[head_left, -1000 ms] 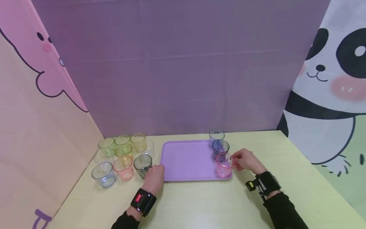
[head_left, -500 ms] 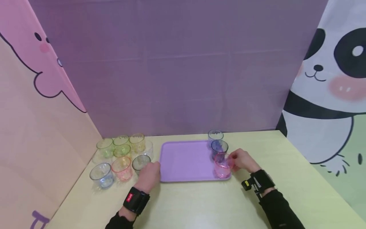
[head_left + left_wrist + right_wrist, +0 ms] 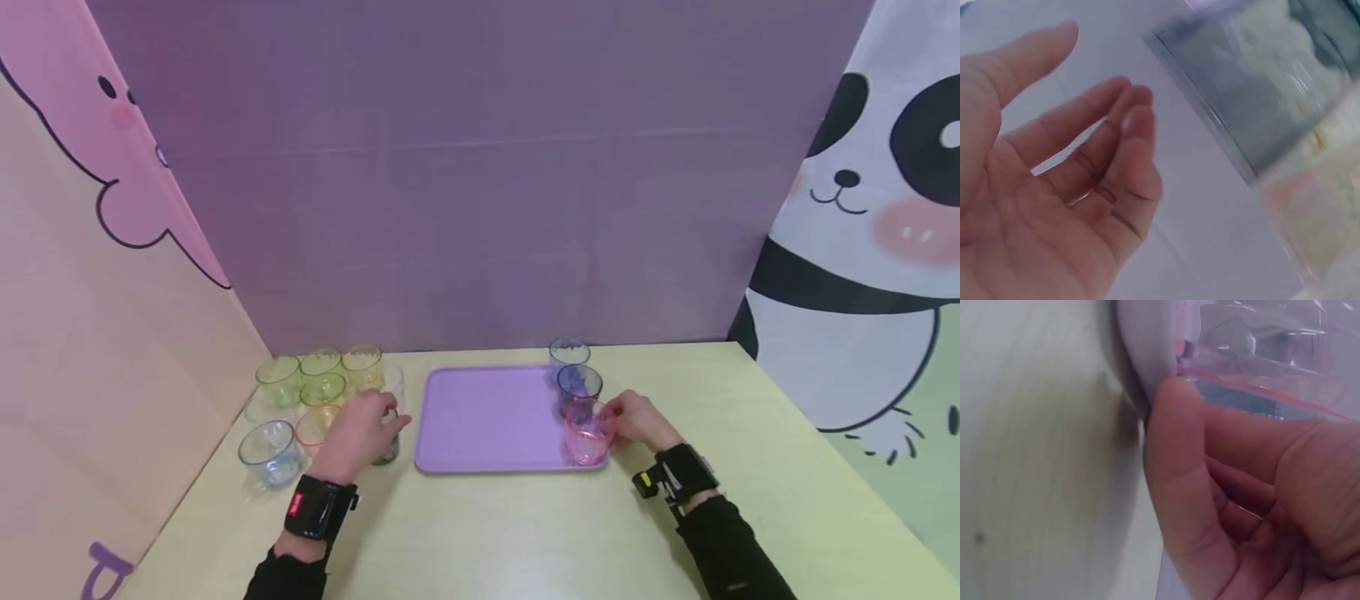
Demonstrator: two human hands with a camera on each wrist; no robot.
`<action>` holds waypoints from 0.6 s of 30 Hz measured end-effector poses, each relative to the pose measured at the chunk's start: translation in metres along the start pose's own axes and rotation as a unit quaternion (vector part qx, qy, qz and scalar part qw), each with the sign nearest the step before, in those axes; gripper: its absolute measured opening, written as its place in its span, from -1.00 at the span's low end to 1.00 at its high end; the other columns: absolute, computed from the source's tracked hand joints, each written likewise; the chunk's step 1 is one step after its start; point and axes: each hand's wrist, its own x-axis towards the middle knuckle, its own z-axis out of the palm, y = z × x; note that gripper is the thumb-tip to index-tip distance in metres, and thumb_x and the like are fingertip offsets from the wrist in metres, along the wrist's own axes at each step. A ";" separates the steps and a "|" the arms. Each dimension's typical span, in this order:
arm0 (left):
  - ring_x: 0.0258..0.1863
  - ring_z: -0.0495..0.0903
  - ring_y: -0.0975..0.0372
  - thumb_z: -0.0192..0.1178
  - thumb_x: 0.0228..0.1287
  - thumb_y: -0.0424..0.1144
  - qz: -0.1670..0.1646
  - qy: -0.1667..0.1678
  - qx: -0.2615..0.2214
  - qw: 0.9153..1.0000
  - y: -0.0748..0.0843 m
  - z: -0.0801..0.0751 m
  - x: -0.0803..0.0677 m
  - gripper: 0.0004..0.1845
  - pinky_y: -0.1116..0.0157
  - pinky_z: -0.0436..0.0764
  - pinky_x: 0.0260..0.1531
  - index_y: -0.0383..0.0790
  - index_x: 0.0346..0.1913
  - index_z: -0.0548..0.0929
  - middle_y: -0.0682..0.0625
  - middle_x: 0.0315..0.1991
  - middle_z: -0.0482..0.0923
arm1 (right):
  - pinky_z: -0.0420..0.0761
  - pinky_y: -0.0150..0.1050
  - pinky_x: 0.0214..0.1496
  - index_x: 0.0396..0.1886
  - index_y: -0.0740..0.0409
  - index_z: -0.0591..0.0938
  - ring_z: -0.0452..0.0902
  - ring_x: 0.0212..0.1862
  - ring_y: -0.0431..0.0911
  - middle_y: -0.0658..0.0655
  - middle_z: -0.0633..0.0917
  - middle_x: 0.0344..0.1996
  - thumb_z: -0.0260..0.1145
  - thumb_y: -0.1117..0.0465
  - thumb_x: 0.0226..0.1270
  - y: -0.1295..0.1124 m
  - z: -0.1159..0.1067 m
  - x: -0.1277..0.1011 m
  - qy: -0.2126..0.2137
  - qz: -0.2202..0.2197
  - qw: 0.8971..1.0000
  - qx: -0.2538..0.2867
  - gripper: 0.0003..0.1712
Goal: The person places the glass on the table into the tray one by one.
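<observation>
A purple tray [image 3: 480, 417] lies on the pale yellow table. At its front right corner stands a pink cup [image 3: 587, 437], and my right hand [image 3: 637, 421] grips it from the right. In the right wrist view my thumb [image 3: 1175, 462] presses the pink cup [image 3: 1260, 369] beside the tray's rim [image 3: 1141, 350]. My left hand [image 3: 358, 435] hovers over a grey cup [image 3: 387, 450] left of the tray. The left wrist view shows that hand [image 3: 1054, 187] with relaxed, spread fingers and a gap to the grey cup [image 3: 1254, 94].
Several clear coloured cups stand left of the tray, among them a green cup [image 3: 278, 380], a yellow cup [image 3: 362, 367] and a blue cup [image 3: 264, 450]. A dark blue cup [image 3: 577, 385] stands on the tray and a pale blue cup [image 3: 567, 352] behind it. Cloth walls close three sides.
My left hand has moved left from the tray's front left corner to the grey cup. My right hand has stayed on the pink cup.
</observation>
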 end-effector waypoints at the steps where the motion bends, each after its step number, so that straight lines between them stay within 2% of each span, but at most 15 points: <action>1: -0.46 0.51 0.18 0.29 0.06 -0.12 -0.001 -0.002 0.004 1.000 -0.003 -0.001 0.000 -0.75 0.25 0.52 -0.49 -0.26 -0.34 0.63 -0.03 -0.43 0.55 | 0.62 -0.21 -0.51 -0.23 0.39 0.61 0.58 -0.60 -0.04 0.25 0.66 -0.38 0.24 0.48 0.04 0.000 0.000 0.000 0.000 -0.001 1.000 -0.002 -0.76; 4: -0.23 0.54 0.02 0.31 0.01 -0.08 -0.002 -0.016 0.007 1.000 -0.012 -0.004 0.001 -0.55 0.11 0.56 -0.28 -0.36 -0.12 0.60 -0.19 -0.23 0.57 | 0.62 -0.22 -0.52 -0.23 0.38 0.63 0.58 -0.60 -0.06 0.24 0.67 -0.39 0.24 0.49 0.00 -0.002 0.000 0.000 0.003 0.001 1.000 -0.008 -0.74; 8: -0.02 0.47 -0.08 0.35 -0.06 -0.02 -0.006 -0.039 0.000 0.999 -0.022 -0.005 0.001 -0.34 0.01 0.49 -0.07 -0.40 0.06 0.50 -0.27 -0.02 0.50 | 0.62 -0.22 -0.49 -0.24 0.36 0.64 0.59 -0.59 -0.07 0.22 0.67 -0.39 0.26 0.47 0.00 -0.003 0.001 0.001 0.003 0.010 1.000 -0.013 -0.75; 13: 0.01 0.45 -0.09 0.42 -0.19 0.04 -0.012 -0.059 0.008 0.998 -0.028 -0.006 0.000 -0.21 0.00 0.46 -0.03 -0.41 0.08 0.47 -0.28 0.00 0.49 | 0.62 -0.22 -0.48 -0.24 0.35 0.64 0.59 -0.58 -0.07 0.20 0.67 -0.41 0.25 0.49 -0.03 -0.004 0.001 0.001 0.002 0.019 1.000 -0.010 -0.72; 18: -0.03 0.49 -0.06 0.46 -0.29 0.06 -0.020 -0.077 0.016 0.997 -0.031 -0.003 -0.001 -0.12 0.03 0.49 -0.07 -0.41 0.11 0.43 -0.27 -0.03 0.51 | 0.62 -0.21 -0.47 -0.28 0.36 0.65 0.59 -0.58 -0.06 0.21 0.68 -0.42 0.28 0.48 -0.06 -0.002 0.000 -0.001 -0.002 0.003 1.000 0.000 -0.75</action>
